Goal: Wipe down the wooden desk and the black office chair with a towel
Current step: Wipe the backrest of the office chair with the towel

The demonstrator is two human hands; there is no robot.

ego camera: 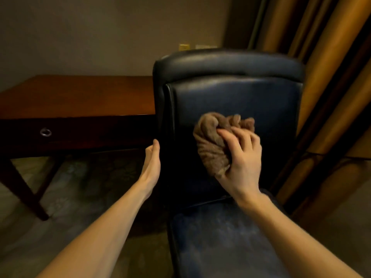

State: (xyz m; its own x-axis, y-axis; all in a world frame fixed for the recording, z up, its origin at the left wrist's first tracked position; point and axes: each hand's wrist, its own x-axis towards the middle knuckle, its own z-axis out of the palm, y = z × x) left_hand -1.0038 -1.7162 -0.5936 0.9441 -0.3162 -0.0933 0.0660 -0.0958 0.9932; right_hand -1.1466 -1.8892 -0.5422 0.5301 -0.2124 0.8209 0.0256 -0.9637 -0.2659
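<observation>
One black chair [228, 63], its backrest [241, 97] facing the camera and its seat [220, 237] cut off by the lower frame edge. One brown towel [210, 145], bunched, lies against the middle of the chair's backrest. Two bare hands. The right hand [243, 163] is on the towel, its fingers [239, 135] curled into the folds, gripping and pressing it to the leather. The left hand [152, 163] touches the left edge of the chair's backrest. Its fingers are lost behind the hand and the dark edge, so I cannot tell if they grip or lie straight. One wooden bench [80, 95] stands left of the chair, its right end hidden behind the backrest, with one ring pull [45, 132] on its front. Two legs show dimly. Curtains [331, 77] hang right of the chair. Two wall plates [184, 47] sit just above the chair's top, blurred.
</observation>
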